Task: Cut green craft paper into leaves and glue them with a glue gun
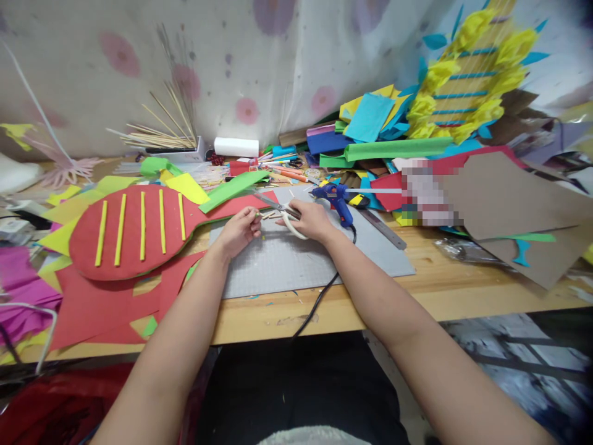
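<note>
My right hand (311,221) grips a pair of scissors (291,224) with white handles, its blades pointing left and away over the grey cutting mat (259,272). Close to the blades, my left hand (241,232) is closed in a pinch; a tiny yellowish-green bit shows at its fingertips, too small to name. Several short pale stick pieces (271,216) lie on the mat between the hands. To the left rests a red banjo-shaped cutout (130,247) with several yellow strips across its round body. Its long neck reaches behind my left hand.
A blue glue gun (338,199) lies right of my right hand, its black cord (319,303) crossing the table's front edge. Beside it is a metal ruler (382,228). Coloured sheets, brown cardboard (491,191) and a box of thin sticks (176,148) crowd the back and sides.
</note>
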A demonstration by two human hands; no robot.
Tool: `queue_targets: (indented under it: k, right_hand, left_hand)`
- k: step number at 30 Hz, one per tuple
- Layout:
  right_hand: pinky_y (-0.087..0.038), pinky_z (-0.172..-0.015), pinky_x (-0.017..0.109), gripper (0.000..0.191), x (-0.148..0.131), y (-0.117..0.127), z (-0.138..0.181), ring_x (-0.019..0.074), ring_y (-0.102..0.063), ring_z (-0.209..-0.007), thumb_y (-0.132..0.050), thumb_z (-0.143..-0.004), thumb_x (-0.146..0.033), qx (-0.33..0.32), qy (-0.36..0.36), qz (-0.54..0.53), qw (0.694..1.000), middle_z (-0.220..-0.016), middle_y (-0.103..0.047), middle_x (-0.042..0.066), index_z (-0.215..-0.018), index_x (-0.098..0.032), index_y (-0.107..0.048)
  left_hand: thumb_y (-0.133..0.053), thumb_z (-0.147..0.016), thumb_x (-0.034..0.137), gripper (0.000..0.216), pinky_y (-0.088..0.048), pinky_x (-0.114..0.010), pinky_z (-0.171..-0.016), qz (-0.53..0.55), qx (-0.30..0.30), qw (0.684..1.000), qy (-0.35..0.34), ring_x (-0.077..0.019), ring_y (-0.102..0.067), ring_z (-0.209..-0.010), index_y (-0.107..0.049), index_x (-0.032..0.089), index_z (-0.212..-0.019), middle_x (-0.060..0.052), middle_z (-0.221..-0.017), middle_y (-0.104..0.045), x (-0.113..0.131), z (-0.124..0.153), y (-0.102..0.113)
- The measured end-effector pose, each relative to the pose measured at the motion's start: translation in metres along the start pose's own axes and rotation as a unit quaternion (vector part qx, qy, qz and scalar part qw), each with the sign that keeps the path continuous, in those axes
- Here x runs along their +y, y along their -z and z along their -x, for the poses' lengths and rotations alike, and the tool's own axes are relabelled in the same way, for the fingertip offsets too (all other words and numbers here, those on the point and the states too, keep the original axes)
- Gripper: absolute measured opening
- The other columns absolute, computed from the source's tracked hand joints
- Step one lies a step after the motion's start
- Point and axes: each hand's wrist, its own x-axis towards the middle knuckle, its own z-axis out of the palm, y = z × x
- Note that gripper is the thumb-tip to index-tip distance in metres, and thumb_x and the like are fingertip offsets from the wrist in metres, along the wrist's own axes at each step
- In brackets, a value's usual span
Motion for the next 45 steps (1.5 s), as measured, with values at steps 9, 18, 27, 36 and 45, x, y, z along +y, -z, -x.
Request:
queue_targets:
  k: [9, 18, 27, 36, 45]
  right_hand:
    - [-0.024, -0.057, 0.024, 0.045, -0.009, -0.009, 0.002, 0.014, -0.05, -0.066, -0.053, -0.073, -0.062, -0.058, 0.046, 0.005, 0.997, -0.08, -0.064, 0.003, -0.085, -0.019, -0.057]
    - [-0.022, -0.055, 0.025, 0.046, -0.007, -0.01, 0.0, 0.0129, -0.048, -0.061, -0.048, -0.075, -0.064, -0.031, 0.001, 0.012, 0.999, -0.067, -0.061, 0.001, -0.071, -0.019, -0.058]
    - [-0.026, -0.057, 0.024, 0.042, -0.01, -0.011, 0.002, 0.0138, -0.05, -0.067, -0.054, -0.074, -0.059, -0.045, 0.046, -0.023, 0.998, -0.081, -0.063, 0.003, -0.087, -0.019, -0.055]
    - [-0.023, -0.056, 0.024, 0.043, -0.008, -0.009, 0.002, 0.0135, -0.049, -0.064, -0.053, -0.073, -0.062, -0.035, 0.052, -0.004, 0.998, -0.076, -0.064, 0.002, -0.081, -0.019, -0.057]
    - [-0.021, -0.055, 0.024, 0.045, -0.007, -0.006, 0.002, 0.0131, -0.048, -0.061, -0.053, -0.071, -0.065, -0.019, 0.044, 0.019, 0.999, -0.068, -0.062, 0.001, -0.072, -0.02, -0.057]
  left_hand:
    - [-0.042, -0.078, 0.0, 0.018, -0.036, -0.018, -0.049, 0.07, 0.04, 0.997, -0.02, -0.0066, -0.039, -0.05, -0.046, 0.015, -0.069, 0.002, -0.062, -0.04, -0.007, -0.006, 0.001]
    - [-0.048, -0.082, 0.011, 0.011, -0.037, -0.017, -0.053, 0.091, 0.025, 0.995, -0.02, -0.0057, -0.038, -0.051, -0.047, 0.016, -0.072, 0.002, -0.063, -0.04, -0.006, -0.003, -0.004]
    - [-0.053, -0.077, 0.003, 0.012, -0.045, -0.019, -0.066, 0.1, 0.07, 0.992, -0.04, -0.0057, -0.047, -0.059, -0.053, 0.014, -0.072, 0.001, -0.066, -0.05, -0.006, -0.004, -0.007]
    - [-0.046, -0.078, 0.0, 0.02, -0.048, -0.019, -0.067, 0.128, 0.081, 0.988, -0.008, -0.0056, -0.047, -0.057, -0.053, 0.012, -0.064, 0.001, -0.059, -0.048, -0.002, -0.002, -0.011]
    - [-0.043, -0.08, -0.001, 0.022, -0.05, -0.019, -0.069, 0.129, 0.074, 0.989, -0.007, -0.0045, -0.047, -0.056, -0.057, 0.011, -0.069, 0.0, -0.064, -0.051, -0.003, -0.001, -0.008]
